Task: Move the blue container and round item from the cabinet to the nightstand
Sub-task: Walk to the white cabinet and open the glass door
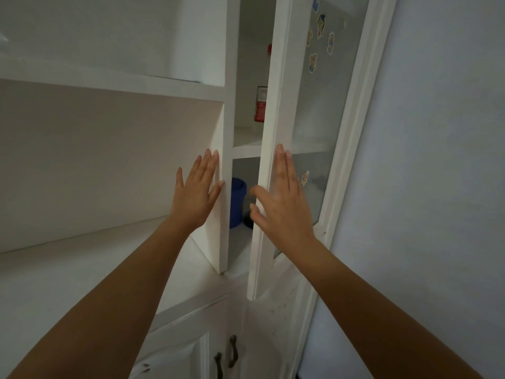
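Now, stage: opening the cabinet, judged from the door [276,149] standing only partly swung out.
Right hand [284,206]: flat on the door's outer face at about 3 o'clock of the gap, thumb hooked round the door's free edge; grip spread wide, holding nothing, placed so as to lever the door outward.
Left hand [195,195]: at 9 o'clock of the gap, fingertips [214,157] resting on the white upright panel [225,173]; grip open and empty, probably bracing against the frame.
Blue container [237,202]: on the lower shelf inside, seen through the narrow gap between both hands, upright, partly hidden by the panel.
Round item: possibly the dark shape [248,221] low at 4 o'clock of the container, just beside it; too hidden to be sure.
Upper shelf: red-and-white carton [261,105] at 12 o'clock, not part of the task.
Door glass: frosted, stickers [321,26] on it.
Room to move: gap too narrow for a hand to pass; door edge and panel edge close in on both sides, so wider swing needed first.
Counter [82,269]: bare ledge at 8 o'clock, free for the left arm.
Nightstand: not in view.
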Action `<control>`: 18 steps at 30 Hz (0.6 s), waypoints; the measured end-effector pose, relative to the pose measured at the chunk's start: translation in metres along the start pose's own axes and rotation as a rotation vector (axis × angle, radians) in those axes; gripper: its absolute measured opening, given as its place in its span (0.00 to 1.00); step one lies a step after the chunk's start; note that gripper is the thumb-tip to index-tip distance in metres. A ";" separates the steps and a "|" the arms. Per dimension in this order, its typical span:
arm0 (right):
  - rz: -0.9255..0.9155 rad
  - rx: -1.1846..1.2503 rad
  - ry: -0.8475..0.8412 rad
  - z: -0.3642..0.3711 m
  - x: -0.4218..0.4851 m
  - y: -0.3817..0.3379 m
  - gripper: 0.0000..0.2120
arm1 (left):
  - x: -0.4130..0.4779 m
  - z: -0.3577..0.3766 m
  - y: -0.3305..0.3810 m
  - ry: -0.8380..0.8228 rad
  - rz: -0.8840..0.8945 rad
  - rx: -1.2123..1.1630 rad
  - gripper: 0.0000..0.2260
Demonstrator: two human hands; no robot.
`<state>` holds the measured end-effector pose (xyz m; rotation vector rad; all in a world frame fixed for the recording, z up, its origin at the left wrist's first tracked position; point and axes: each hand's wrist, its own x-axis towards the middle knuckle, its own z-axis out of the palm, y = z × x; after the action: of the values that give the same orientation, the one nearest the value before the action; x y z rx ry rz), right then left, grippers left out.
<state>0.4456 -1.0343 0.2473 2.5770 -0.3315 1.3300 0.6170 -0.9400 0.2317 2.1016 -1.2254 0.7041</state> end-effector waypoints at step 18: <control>0.056 -0.055 0.064 -0.025 -0.035 0.013 0.32 | -0.028 0.024 0.030 0.043 0.029 0.369 0.36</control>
<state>0.4025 -1.0353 0.2336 2.4910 -0.4259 1.3987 0.5820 -0.9528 0.2026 2.3502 -1.1740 1.0498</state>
